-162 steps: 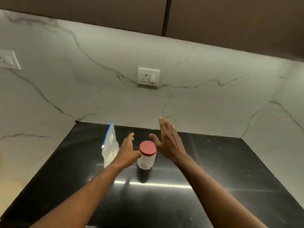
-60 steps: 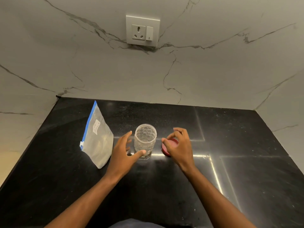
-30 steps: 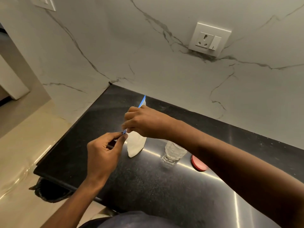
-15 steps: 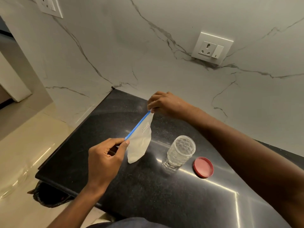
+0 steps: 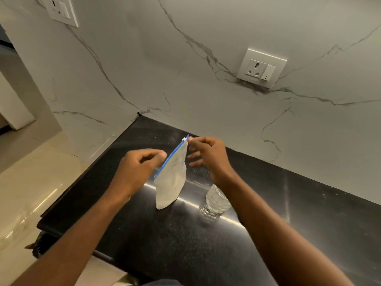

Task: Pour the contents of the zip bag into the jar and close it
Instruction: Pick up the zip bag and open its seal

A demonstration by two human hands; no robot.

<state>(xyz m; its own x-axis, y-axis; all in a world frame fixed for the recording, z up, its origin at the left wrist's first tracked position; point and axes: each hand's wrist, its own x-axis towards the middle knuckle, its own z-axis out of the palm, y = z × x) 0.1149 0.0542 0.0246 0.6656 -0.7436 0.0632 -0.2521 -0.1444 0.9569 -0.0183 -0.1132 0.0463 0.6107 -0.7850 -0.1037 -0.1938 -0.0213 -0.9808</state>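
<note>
Clear plastic zip bag (image 5: 172, 178) with blue zip strip and pale contents: was held upright over the black polished counter (image 5: 185, 244); whether it touched was unclear.
Left hand (image 5: 138, 168): fingers curled, pinched the strip's near part.
Right hand (image 5: 208, 155): thumb and forefinger pinched the bag's far top corner; other fingers hung loose.
Clear dimpled plastic jar (image 5: 214, 203): stood just right of the bag, its top hidden by the right wrist.
</note>
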